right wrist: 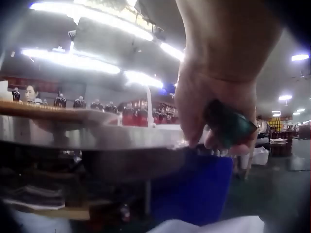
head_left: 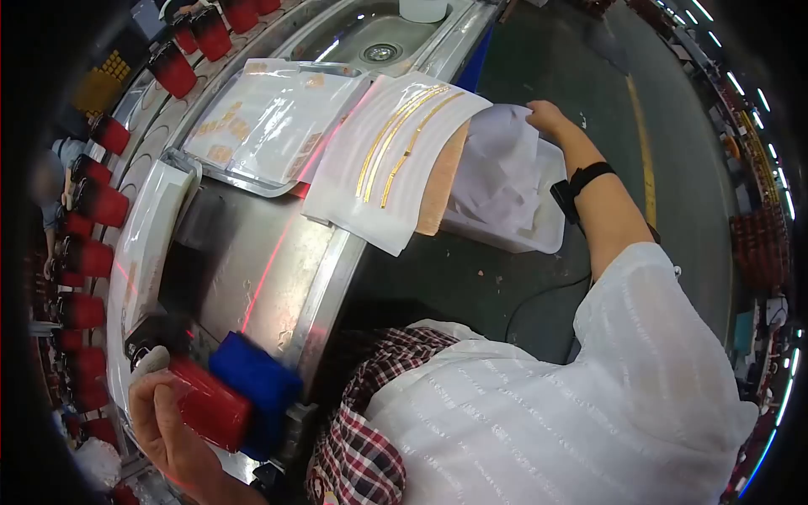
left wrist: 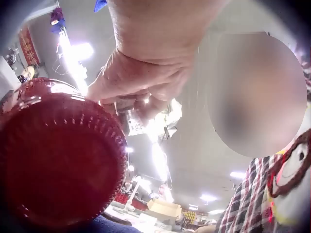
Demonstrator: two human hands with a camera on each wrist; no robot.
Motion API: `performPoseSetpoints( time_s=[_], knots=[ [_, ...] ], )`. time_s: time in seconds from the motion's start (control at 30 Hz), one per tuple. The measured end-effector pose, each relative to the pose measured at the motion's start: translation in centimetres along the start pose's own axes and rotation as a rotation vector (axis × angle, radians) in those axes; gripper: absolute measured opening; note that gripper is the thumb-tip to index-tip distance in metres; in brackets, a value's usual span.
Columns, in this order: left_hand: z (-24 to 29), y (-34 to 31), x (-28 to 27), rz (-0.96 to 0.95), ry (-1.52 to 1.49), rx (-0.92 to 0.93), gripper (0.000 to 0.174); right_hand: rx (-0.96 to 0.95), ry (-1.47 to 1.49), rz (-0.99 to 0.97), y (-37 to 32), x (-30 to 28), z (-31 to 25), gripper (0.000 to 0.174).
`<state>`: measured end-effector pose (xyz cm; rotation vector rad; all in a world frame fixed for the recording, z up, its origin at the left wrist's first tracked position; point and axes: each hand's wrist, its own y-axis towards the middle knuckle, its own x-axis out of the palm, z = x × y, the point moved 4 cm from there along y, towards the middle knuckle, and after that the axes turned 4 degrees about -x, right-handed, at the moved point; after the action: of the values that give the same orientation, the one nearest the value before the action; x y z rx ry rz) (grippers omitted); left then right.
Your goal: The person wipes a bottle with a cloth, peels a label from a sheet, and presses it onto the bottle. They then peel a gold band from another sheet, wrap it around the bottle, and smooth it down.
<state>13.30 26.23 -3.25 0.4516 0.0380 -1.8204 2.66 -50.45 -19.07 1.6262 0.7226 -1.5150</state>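
At the lower left of the head view, on a brushed-metal desk [head_left: 269, 244], a glossy red vessel with a dark top [head_left: 215, 408] lies tilted on its side against a folded deep-blue cloth [head_left: 252, 370]. Left hand [head_left: 177, 433] is at the vessel, fingers bent and bunched near its dark end; whether they grip it cannot be told (the left wrist view shows mainly the vessel's round, ribbed-edged base). Right hand [head_left: 547, 118] is stretched out beside loose white paper sheets [head_left: 497, 172] heaped in a white plastic bin [head_left: 551, 206]; its fingers are curled, with a blurred dark-green item [right wrist: 235, 128] against them in the right wrist view, and whether anything is gripped cannot be determined. Between the two hands, a white sheet bearing narrow gold strips [head_left: 345, 168] overhangs the desk edge, overlying a flat tan board [head_left: 442, 181]. Next to it stands a shallow metal tray [head_left: 273, 190] carrying a white sheet with gold-brown patches [head_left: 278, 126]. A thin red light line [head_left: 268, 273] crosses the desk. Beyond stand rows of red-and-black vessels [head_left: 172, 71], and a steel sink [head_left: 349, 46] is set behind the tray.
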Motion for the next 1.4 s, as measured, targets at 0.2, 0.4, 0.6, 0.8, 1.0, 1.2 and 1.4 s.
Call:
performPoseSetpoints(
  time_s=[0.2, 0.4, 0.6, 0.8, 1.0, 1.2, 1.4],
  knots=[
    [1.2, 0.0, 2.6, 0.114, -0.137, -0.057, 0.013, 0.066, 0.223, 0.388, -0.3, -5.8, -6.4, 0.028],
    [-0.6, 0.6, 4.8, 0.15, -0.518, -0.188, 0.011, -0.661, 1.18, 0.199, -9.4, -18.5, -33.4, 0.026],
    [-1.3, -3.5, 3.4, 0.27, -0.739, -0.178, 0.021, -0.985, 1.446, -0.515, -20.6, -17.4, -52.1, 0.054],
    [-2.3, -6.9, 2.0, 0.343, -0.914, -0.104, 0.034, -1.077, 1.566, -0.302, -23.4, -16.5, -57.4, 0.028],
    [-3.1, -8.6, 0.5, 0.359, -0.819, -0.016, 0.033, -1.204, 1.513, -0.349, -24.3, -17.3, -58.3, 0.013],
    [-4.2, -9.8, -1.6, 0.397, -0.543, -0.019, 0.015, -1.509, 1.309, -0.28, -24.5, -20.4, -58.2, 0.01],
    [-6.7, -11.1, -1.3, 0.543, -0.14, -0.04, 0.012, -1.255, 1.324, -0.491, -24.9, -17.9, -58.4, 0.011]
  ],
)
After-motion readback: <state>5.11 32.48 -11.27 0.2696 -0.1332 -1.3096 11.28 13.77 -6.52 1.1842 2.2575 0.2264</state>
